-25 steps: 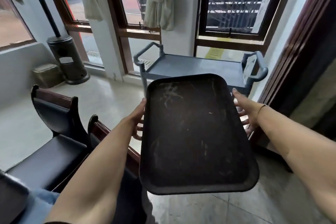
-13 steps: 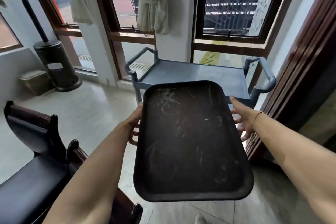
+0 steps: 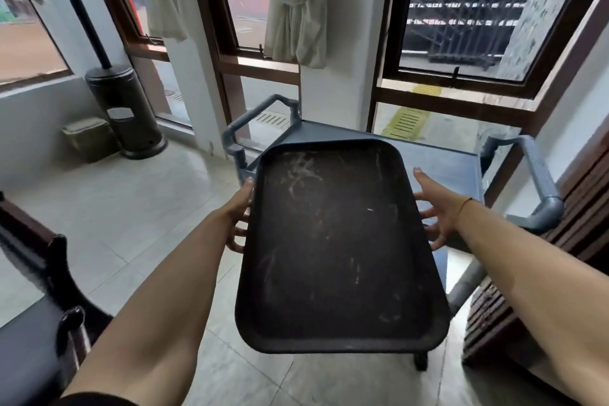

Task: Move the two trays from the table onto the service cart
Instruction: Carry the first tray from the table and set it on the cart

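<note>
Windows and a tiled floor frame my view. My left hand (image 3: 238, 215) and right hand (image 3: 436, 208) clamp the long sides of the dark tray (image 3: 336, 247), fingers curled beneath, keeping it level. It hangs in the air, its far end over the near edge of the grey service cart (image 3: 454, 168), ready, I judge, for setting down.

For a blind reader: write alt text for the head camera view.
Two hands, left hand and right hand, hold a dark scuffed tray by its long edges just before a grey service cart standing under wood-framed windows.
</note>
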